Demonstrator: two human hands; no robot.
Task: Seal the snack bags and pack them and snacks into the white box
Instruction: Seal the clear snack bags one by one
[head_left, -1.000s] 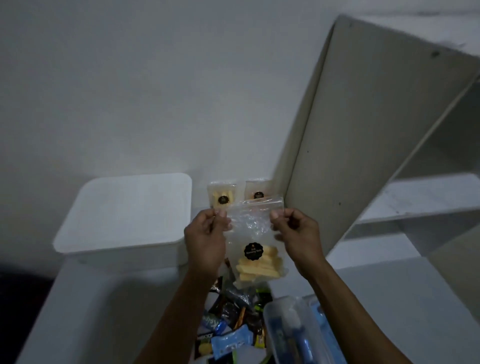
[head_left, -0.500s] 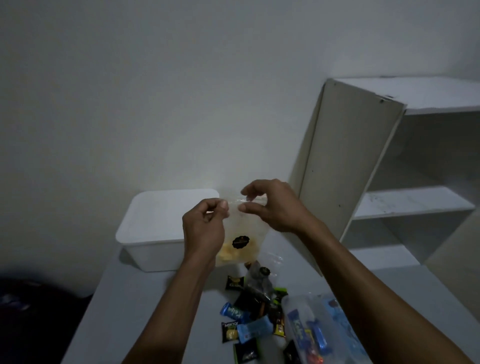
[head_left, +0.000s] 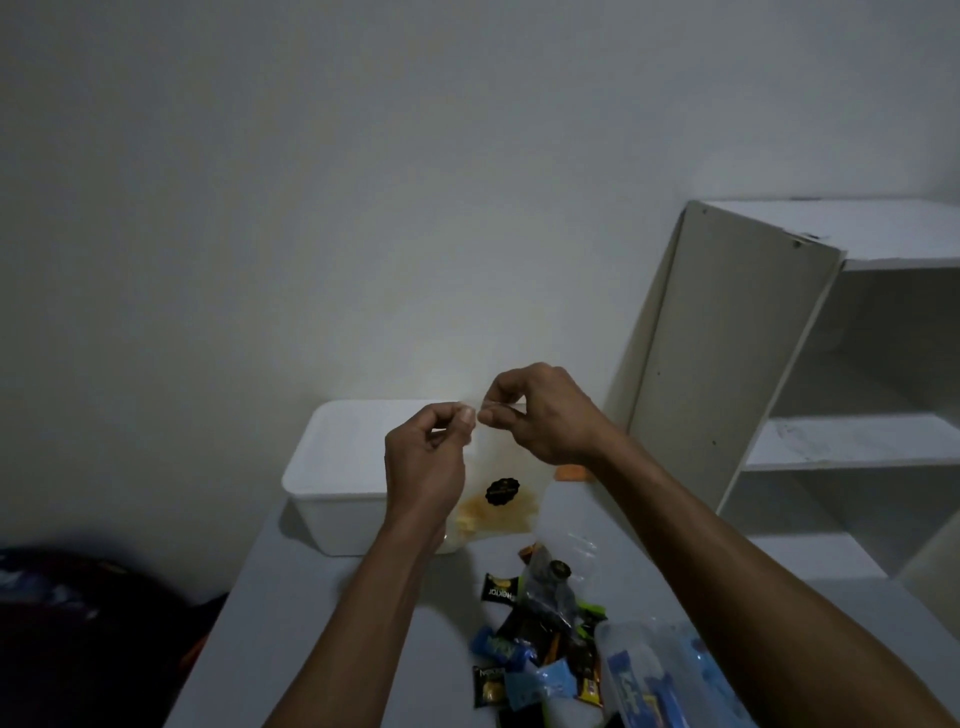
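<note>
Right hand (head_left: 540, 415) now beside left hand (head_left: 426, 457), both pinching snack bag (head_left: 498, 488) top; sealing apparently nearing completion, packing into white box (head_left: 337, 467) outstanding.

Dim, flat light is leaving the whole scene grey and grainy, the brightest patch glowing faintly on the wall (head_left: 415, 260) just above the white box (head_left: 337, 467), while the corner below and left of the box is sinking into near-black. Soft shadows are pooling under the box's front edge and inside the shelf unit (head_left: 857, 441) to its right, with no hard glare showing anywhere. The wide-angle lens is bending the shelf unit's uprights so they lean, and the wrappers (head_left: 524, 654) below the box are smearing into soft, low-detail shapes, their printing mostly unreadable.
</note>
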